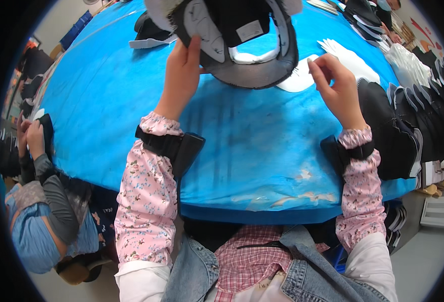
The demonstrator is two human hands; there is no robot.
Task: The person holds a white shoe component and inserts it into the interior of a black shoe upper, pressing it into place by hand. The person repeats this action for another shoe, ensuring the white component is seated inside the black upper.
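My left hand (180, 70) grips a black shoe upper (249, 75) by its left side and holds it up above the table. The upper has an opening through its middle, white lining pieces inside with dark pen-like lines on them, and a small pale label. To the right of it, my right hand (333, 83) is raised with thumb and forefinger pinched together. Anything between those fingertips is too small to make out. Beneath and behind that hand lie a white sole-shaped piece (300, 80) and a fanned stack of white pieces (355, 63).
Blue sheeting covers the table (222, 136), torn near its front edge. A row of black shoe uppers (388, 131) stands at the right, beside a clear plastic bag (405, 65). Another black upper (151, 32) lies at the far left. A co-worker's hands (33, 136) handle a dark piece at the left edge.
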